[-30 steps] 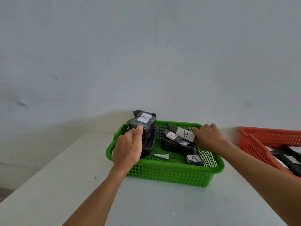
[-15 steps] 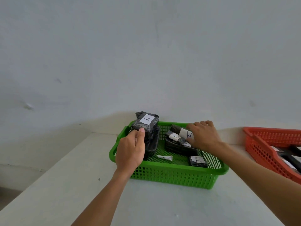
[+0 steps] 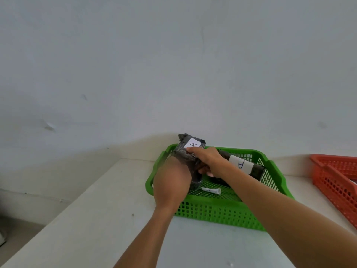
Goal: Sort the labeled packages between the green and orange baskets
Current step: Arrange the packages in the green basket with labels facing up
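As two hands (image 3: 172, 182) (image 3: 209, 161) grip one package (image 3: 182, 152); two baskets (image 3: 218, 211) (image 3: 332, 171).

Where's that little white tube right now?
In the head view, the white tube lies flat on the floor of the green basket, toward its front wall, just right of the left hand.

All you really see of the person is two bare arms. Left hand (image 3: 172, 182) and right hand (image 3: 209, 161) are both bare, plain skin all the way. Left forearm (image 3: 146, 235) and right forearm (image 3: 280, 209) are uncovered right to the edge of view, slim at the wrists. Left hand's a bit motion-blurred tbh.
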The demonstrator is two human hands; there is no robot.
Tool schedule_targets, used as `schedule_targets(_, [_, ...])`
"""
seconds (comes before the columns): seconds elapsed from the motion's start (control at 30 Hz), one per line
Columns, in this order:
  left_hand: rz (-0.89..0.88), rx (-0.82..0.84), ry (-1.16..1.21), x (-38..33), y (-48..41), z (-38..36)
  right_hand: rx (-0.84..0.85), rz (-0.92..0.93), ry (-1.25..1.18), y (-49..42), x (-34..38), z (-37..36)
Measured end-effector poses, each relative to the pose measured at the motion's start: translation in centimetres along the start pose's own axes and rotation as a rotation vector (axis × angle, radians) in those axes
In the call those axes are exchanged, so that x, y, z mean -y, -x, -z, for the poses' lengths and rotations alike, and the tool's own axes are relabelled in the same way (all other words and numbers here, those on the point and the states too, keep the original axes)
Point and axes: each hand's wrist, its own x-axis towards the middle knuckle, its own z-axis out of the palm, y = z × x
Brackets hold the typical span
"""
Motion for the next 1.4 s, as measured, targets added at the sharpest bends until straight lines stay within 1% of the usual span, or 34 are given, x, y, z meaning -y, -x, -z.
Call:
schedule_targets(0.13, [-0.004, -0.004, 0.004, 0.0, 0.0, 0.0, 0.046, -0.056, -0.078, 0.2, 0.5, 0.0])
schedule_targets(0.23, [-0.023, 0.007, 0.009, 0.0, 0.1, 0.1, 0.081, -0.010, -0.048, 0.7, 1.1, 1.6])
schedule_targets(0.3, [-0.031, 0.010, 0.005, 0.0, 0.1, 0.1, 0.048, 0.103, 0.083, 0.6, 1.7, 3.8])
schedule_targets(0.4, [-0.019, 0.012, -0.001, 0.0, 0.0, 0.0, -0.040, 0.284, 0.383, 0.2, 2.7, 8.4])
schedule_targets(0.47, [-0.008, 0.012, -0.002, 0.0, 0.1, -0.1, -0.078, 0.333, 0.483, -0.3, 2.9, 11.4])
schedule_targets(0.53, [-0.007, 0.009, -0.007, -0.1, 0.1, -0.1, -0.122, 0.342, 0.573, -1.0, 2.7, 13.8])
schedule_targets(0.67, [-0.017, -0.004, -0.009, -0.1, 0.1, -0.1, -0.253, 0.273, 0.812, -2.6, 0.8, 16.0])
schedule_targets(0.73, [-0.020, -0.016, -0.018, 0.0, 0.1, -0.2, -0.294, 0.234, 0.835, -3.2, -0.5, 16.0])
schedule_targets(0.8, [-0.003, -0.013, -0.023, -0.1, 0.1, -0.2, -0.381, 0.259, 0.791, -3.4, -1.2, 15.8])
schedule_targets(0.83, [0.008, -0.010, -0.023, -0.1, 0.1, -0.2, -0.471, 0.314, 0.767, -3.2, -1.4, 15.7])
schedule_targets(0.87, [0.018, -0.011, -0.026, -0.1, 0.1, -0.2, -0.584, 0.407, 0.759, -2.9, -1.3, 15.5])
schedule_targets(0.9, [0.026, -0.015, -0.028, 0.0, 0.1, -0.2, -0.688, 0.528, 0.765, -2.4, -1.1, 15.2])
schedule_targets(0.93, [0.033, -0.022, -0.028, -0.1, 0.1, -0.2, -0.745, 0.659, 0.758, -1.7, -0.8, 14.5])
schedule_targets(0.97, [0.039, -0.030, -0.023, -0.1, 0.1, -0.2, -0.728, 0.763, 0.716, -1.0, -0.4, 13.5])
schedule_targets(1.0, [0.046, -0.039, -0.016, -0.1, 0.0, -0.2, -0.633, 0.804, 0.654, -0.1, 0.0, 12.1])
schedule_targets(1.03, [0.053, -0.050, -0.009, -0.1, 0.0, -0.2, -0.490, 0.781, 0.599, 0.7, 0.1, 10.4])
schedule_targets(1.07, [0.061, -0.059, -0.004, -0.1, 0.1, -0.1, -0.321, 0.701, 0.575, 1.2, 0.1, 8.7])
schedule_targets(1.1, [0.065, -0.064, -0.003, -0.2, 0.1, 0.0, -0.151, 0.584, 0.577, 1.5, -0.1, 7.1])
schedule_targets(1.13, [0.064, -0.065, -0.004, -0.2, 0.1, 0.1, -0.008, 0.449, 0.582, 1.5, -0.4, 5.7])
schedule_targets(1.17, [0.061, -0.065, -0.004, -0.2, 0.2, 0.1, 0.092, 0.321, 0.589, 1.4, -0.8, 4.4])
schedule_targets(1.2, [0.057, -0.063, -0.002, -0.2, 0.2, 0.1, 0.134, 0.237, 0.614, 1.2, -1.1, 3.4])
schedule_targets(1.23, [0.055, -0.061, 0.000, -0.3, 0.3, 0.1, 0.121, 0.208, 0.659, 1.0, -1.5, 2.6])
schedule_targets(1.33, [0.060, -0.052, -0.009, -0.2, 0.1, 0.1, -0.046, 0.302, 0.912, 0.2, -2.6, 0.9])
schedule_targets(1.4, [0.051, -0.050, -0.009, -0.1, 0.1, 0.0, -0.120, 0.345, 1.019, 0.0, -2.9, 0.6])
